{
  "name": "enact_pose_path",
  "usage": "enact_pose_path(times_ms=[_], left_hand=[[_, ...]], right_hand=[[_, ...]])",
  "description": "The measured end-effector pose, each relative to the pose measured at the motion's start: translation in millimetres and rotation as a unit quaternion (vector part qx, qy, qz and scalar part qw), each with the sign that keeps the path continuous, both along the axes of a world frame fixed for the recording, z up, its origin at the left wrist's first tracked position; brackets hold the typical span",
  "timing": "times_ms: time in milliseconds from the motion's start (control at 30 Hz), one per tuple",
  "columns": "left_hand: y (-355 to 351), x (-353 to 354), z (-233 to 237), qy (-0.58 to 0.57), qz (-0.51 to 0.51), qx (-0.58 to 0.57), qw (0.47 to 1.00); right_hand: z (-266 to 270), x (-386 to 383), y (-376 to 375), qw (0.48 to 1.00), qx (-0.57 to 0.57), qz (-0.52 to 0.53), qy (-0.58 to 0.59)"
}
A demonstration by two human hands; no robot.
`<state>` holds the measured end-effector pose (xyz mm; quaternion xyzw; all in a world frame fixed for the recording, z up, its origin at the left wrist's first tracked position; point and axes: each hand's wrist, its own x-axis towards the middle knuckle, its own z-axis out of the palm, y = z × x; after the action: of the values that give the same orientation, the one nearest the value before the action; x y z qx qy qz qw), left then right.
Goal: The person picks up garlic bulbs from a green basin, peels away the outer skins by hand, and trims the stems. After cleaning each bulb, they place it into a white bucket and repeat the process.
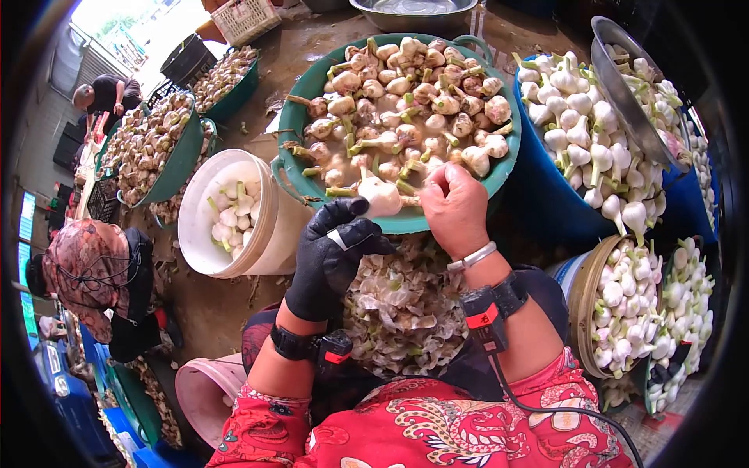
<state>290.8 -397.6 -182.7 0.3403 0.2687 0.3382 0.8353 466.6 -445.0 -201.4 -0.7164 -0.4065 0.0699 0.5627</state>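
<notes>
A garlic bulb is held at the near rim of a green basin, which is full of unpeeled garlic in murky water. My left hand, in a black glove, has its thumb and fingers closed against the bulb's left side. My right hand is bare, with thumb and index finger pinched at the root end on the right; a bit of peel or root seems to be between them. Papery garlic skins are heaped below my hands, at my lap.
A white bucket with peeled garlic stands left, a pink bucket lower left. Right are a blue tub and another bucket of white garlic. One person in a patterned hat sits left; another person bends farther back.
</notes>
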Motion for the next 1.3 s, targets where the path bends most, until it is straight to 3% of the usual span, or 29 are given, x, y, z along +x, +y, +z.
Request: enact_pose_path(times_ms=[67,133,200,267,333,600,700,867,900,933,967,1000,1067,1100,1133,1167,1200,1233,1267,1300], left_hand=[[1.0,3.4,1.3,-0.004,0.023,0.024,0.999],[3.4,3.9,-1.6,-0.002,0.016,0.034,0.999],[2.6,5.8,-3.1,0.001,0.006,0.044,0.999],[0.3,10.8,-2.3,-0.012,0.013,0.036,0.999],[-0.1,11.8,-3.0,-0.004,0.013,0.041,0.999],[-4.8,21.3,-15.3,0.017,0.005,0.066,0.998],[-5.9,17.6,-6.9,0.013,-0.002,0.056,0.998],[-4.0,8.1,1.2,0.013,-0.033,0.016,0.999],[-1.2,5.5,1.2,0.013,-0.030,0.018,0.999],[4.6,0.1,1.9,0.017,-0.008,0.032,0.999],[11.8,-7.0,4.9,0.021,0.015,0.047,0.999],[20.1,-19.7,17.7,0.080,0.057,0.109,0.989],[58.9,-61.8,15.4,0.185,0.167,0.318,0.915],[81.2,-84.7,13.9,0.307,0.237,0.419,0.821],[101.9,-105.3,12.8,0.370,0.254,0.508,0.735],[113.5,-124.4,13.4,0.463,0.242,0.563,0.640],[113.3,-122.9,19.2,0.492,0.232,0.582,0.604],[110.1,-108.8,27.3,0.481,0.178,0.617,0.596],[105.0,-87.4,29.2,0.469,0.125,0.649,0.587],[96.9,-63.0,26.9,0.480,0.055,0.629,0.609]], right_hand=[[1.8,-6.2,-2.9,0.968,0.112,0.134,0.181],[5.4,-12.3,-6.2,0.973,0.127,0.141,0.128],[13.9,-19.3,-12.0,0.985,0.101,0.139,0.001],[12.3,-22.2,-13.9,0.986,0.077,0.146,0.001],[10.1,-24.0,-12.8,0.985,0.080,0.102,-0.111],[6.0,-31.9,-13.0,0.981,0.010,0.051,-0.188],[5.3,-25.3,-5.2,0.988,0.019,0.020,-0.149],[-0.6,6.3,0.4,0.999,0.002,-0.032,0.034],[-2.2,8.3,-2.5,0.994,-0.031,0.038,0.098],[-3.5,5.7,-6.6,0.994,-0.029,0.044,0.099],[-5.2,1.0,-11.8,0.956,-0.130,0.248,0.085],[-7.7,-3.5,-17.4,0.868,-0.225,0.438,0.063],[-28.0,-10.2,-28.5,0.865,-0.162,0.475,-0.024],[-28.9,-6.6,-27.9,0.879,-0.172,0.445,-0.004],[-18.5,0.1,-26.3,0.880,-0.173,0.442,-0.005],[-1.3,6.3,-24.6,0.905,-0.207,0.370,0.013],[7.5,9.1,-22.5,0.924,-0.239,0.297,0.034],[3.2,10.1,-20.1,0.952,-0.185,0.240,0.040],[2.1,7.8,-19.8,0.952,-0.185,0.241,0.043],[1.7,5.0,-18.7,0.965,-0.143,0.202,0.087]])
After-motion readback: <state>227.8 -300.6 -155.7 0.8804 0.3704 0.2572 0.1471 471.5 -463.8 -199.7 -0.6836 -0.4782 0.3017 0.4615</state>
